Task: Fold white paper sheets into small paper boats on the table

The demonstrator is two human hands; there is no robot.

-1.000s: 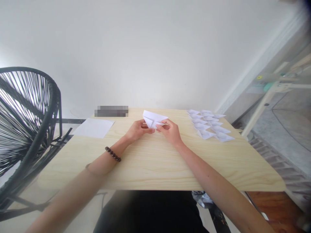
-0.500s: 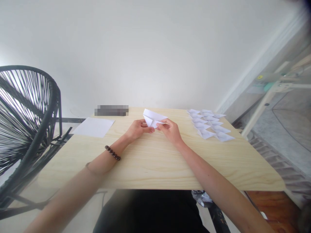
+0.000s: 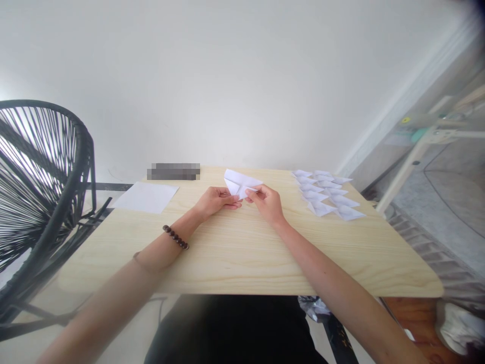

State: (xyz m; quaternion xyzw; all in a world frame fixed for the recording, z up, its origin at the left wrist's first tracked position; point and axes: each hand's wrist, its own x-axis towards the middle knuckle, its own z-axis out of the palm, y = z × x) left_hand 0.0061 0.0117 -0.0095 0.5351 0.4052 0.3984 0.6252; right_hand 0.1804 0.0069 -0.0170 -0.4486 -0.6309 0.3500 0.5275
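Note:
A partly folded sheet of white paper (image 3: 241,179) is held above the middle of the wooden table (image 3: 235,253). My left hand (image 3: 216,202), with a dark beaded bracelet at the wrist, pinches its lower left edge between thumb and fingers. On the lower right corner, my right hand (image 3: 266,202) is closed, its thumb pressing on a folded flap. The paper hides some of the fingertips. To the right stand several folded white paper pieces (image 3: 319,208) in two rows. Flat white paper (image 3: 147,197) lies at the table's left side.
Against the wall at the back left of the table sits a dark, blurred-out object (image 3: 173,172). A black woven chair (image 3: 81,151) stands beside the table's left edge. A pale metal frame (image 3: 405,174) rises beyond the right edge.
Both hands still grip the paper, which has shifted very slightly. My left thumb has moved a little up and onto the lower flap. The view has tilted slightly.

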